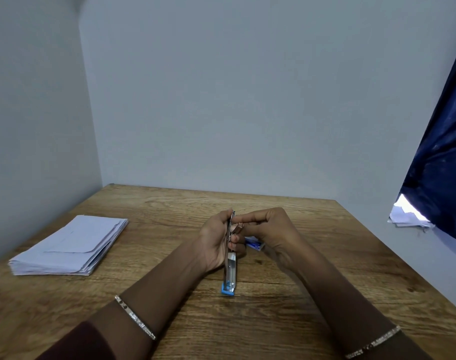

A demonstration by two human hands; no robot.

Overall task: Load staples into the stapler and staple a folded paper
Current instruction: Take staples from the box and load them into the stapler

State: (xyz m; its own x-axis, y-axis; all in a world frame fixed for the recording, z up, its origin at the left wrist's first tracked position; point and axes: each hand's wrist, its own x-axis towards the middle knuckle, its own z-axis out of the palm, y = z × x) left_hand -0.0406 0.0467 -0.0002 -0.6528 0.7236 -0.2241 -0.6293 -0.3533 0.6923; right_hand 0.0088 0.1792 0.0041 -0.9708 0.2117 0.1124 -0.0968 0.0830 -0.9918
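Left hand (216, 240) wrapped around the opened stapler (230, 258), blue rear end toward the body, magazine exposed for loading. Right hand (271, 232) just beside it, fingertips pinched on what looks like a staple strip (238, 228). Blue staple box (254, 242) under the right hand. Stack of folded paper (71, 245) well left of the left hand, waiting.
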